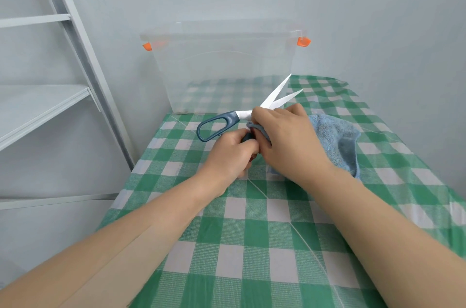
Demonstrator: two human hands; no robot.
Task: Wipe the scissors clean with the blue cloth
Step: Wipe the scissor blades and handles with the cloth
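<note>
The scissors (273, 98) have dark blue handles and bright blades, spread apart and pointing up to the right above the table. My left hand (230, 156) grips the lower handle; the other handle loop sticks out to the left. My right hand (285, 140) holds the blue cloth (335, 140) and presses a fold of it against the scissors near the pivot. The rest of the cloth hangs down to the right of that hand.
A table under a green and white checked cover (252, 232) lies below my hands. A clear plastic bin (224, 68) with orange clips stands at the table's far edge against the wall. A grey metal shelf (45, 103) stands to the left.
</note>
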